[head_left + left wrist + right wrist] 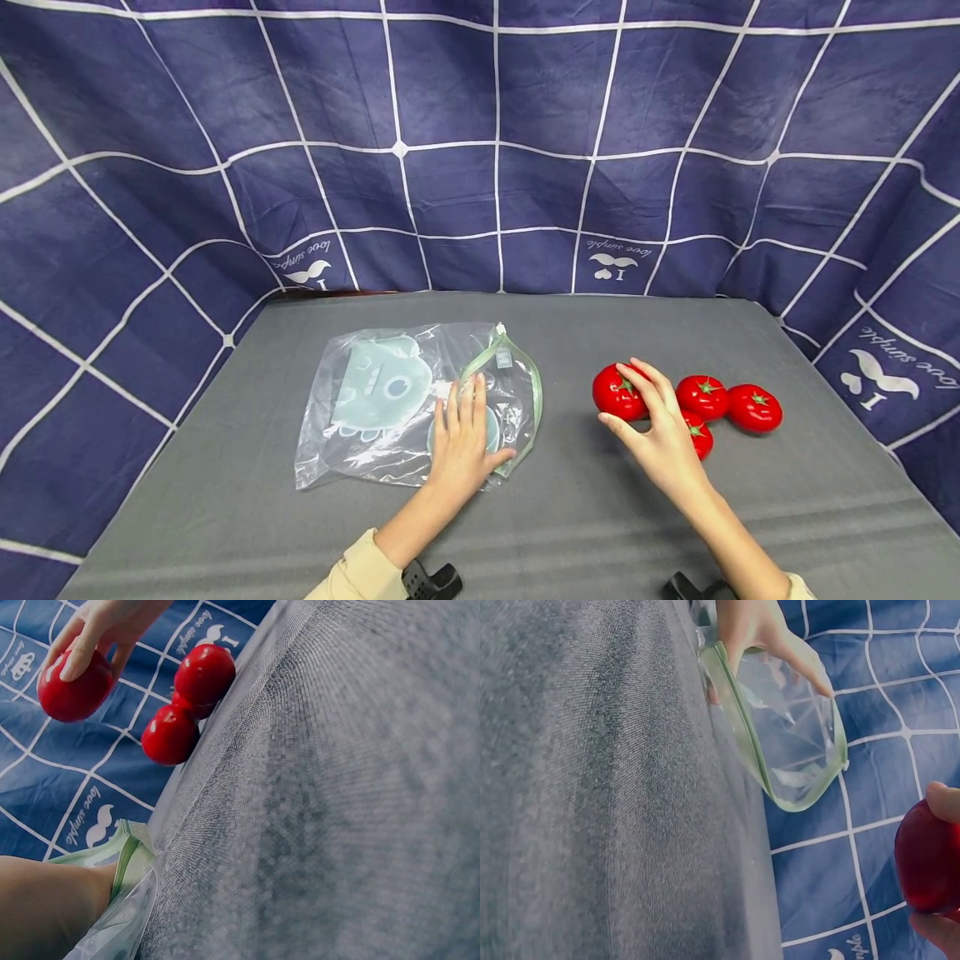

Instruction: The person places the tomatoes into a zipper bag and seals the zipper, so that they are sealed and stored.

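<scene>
A clear plastic zip bag point(457, 350) with a green-edged mouth lies on the grey table, a pale blue one-eyed cartoon printed on it. My left hand point(461, 442) rests at the mouth end with straight, spread fingers. In the right wrist view, the bag's green rim point(784, 801) gapes open beside the left hand point(757, 626). My right hand point(663, 442) grips a red tomato point(619, 392) between thumb and fingers. That tomato point(75, 686) appears raised off the table in the left wrist view. Three more tomatoes point(702, 397) sit close together beyond the right hand, one partly hidden by it.
The grey table point(570, 533) carries the bag left of centre and the loose tomatoes at right. A blue curtain point(450, 192) with white grid lines hangs behind it and along both sides. Dark wrist devices point(433, 579) show at the bottom edge.
</scene>
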Action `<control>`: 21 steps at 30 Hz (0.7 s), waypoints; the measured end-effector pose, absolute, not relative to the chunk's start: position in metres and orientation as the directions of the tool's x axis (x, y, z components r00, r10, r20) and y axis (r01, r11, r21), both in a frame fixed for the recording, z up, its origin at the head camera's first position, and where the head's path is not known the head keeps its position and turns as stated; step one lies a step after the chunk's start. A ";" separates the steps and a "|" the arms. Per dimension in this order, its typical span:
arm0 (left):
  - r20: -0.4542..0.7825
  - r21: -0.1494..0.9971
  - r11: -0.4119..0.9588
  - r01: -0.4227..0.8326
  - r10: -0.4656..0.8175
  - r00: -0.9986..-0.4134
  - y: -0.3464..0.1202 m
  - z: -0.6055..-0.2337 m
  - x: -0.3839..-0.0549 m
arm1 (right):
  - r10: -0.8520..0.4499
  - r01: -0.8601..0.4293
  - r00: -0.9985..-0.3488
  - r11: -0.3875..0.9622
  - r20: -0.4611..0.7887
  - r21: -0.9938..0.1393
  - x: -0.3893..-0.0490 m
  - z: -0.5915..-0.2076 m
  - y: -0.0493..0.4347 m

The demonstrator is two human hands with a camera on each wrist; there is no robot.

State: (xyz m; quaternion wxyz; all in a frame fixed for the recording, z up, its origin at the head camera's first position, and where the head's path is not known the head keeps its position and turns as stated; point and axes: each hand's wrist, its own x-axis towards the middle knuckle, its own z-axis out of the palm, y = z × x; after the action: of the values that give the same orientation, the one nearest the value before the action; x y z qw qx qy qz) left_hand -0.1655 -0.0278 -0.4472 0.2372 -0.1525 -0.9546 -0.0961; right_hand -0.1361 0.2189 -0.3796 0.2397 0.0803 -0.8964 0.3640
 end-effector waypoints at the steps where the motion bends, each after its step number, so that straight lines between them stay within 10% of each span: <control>1: 0.479 0.110 0.936 0.336 0.246 -0.843 -0.028 -0.447 -0.166 | 0.031 -0.318 -0.872 0.721 0.488 -0.615 -0.137 -0.380 0.218; 21: 0.488 0.084 0.943 0.321 0.242 -0.839 -0.027 -0.449 -0.166 | 0.015 -0.326 -0.886 0.691 0.463 -0.645 -0.152 -0.384 0.209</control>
State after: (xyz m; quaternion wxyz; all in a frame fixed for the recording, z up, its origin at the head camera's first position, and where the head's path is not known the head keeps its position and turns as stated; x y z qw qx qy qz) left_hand -0.1656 -0.0271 -0.4492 0.2430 -0.1472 -0.9553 -0.0816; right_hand -0.1523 0.2086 -0.3837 0.2223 0.0872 -0.8923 0.3830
